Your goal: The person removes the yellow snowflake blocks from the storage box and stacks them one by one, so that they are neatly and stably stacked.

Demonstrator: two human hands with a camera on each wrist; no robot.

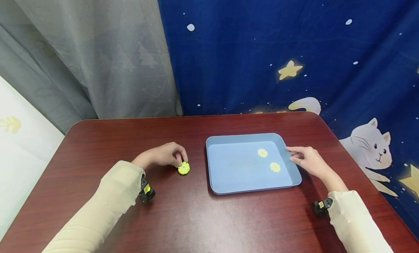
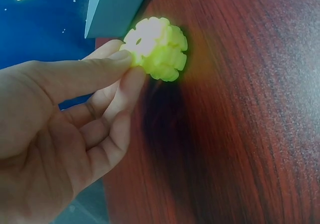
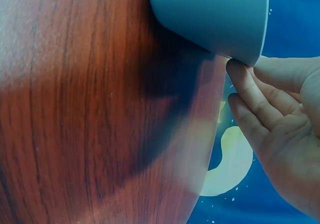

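My left hand (image 1: 167, 154) pinches yellow-green notched plastic discs (image 2: 159, 48) between thumb and fingertips, left of the blue tray (image 1: 240, 165). In the left wrist view the discs look stacked in layers, glaring bright on one face; from the head only the top one shows. At the tray's right side my right hand (image 1: 309, 160) grips the rim, thumb on one side of the wall and fingers on the other, as the right wrist view shows. Inside the tray, toward its right end, lie two pale yellow notched discs, one farther back (image 1: 262, 152) and one nearer (image 1: 275, 167).
The tray stands on a dark red wood-grain table (image 1: 196, 220) with rounded far corners. Behind the table hang a grey curtain (image 1: 98, 56) and a blue curtain (image 1: 235, 56) printed with stars and a cat. Each wrist wears a small black device.
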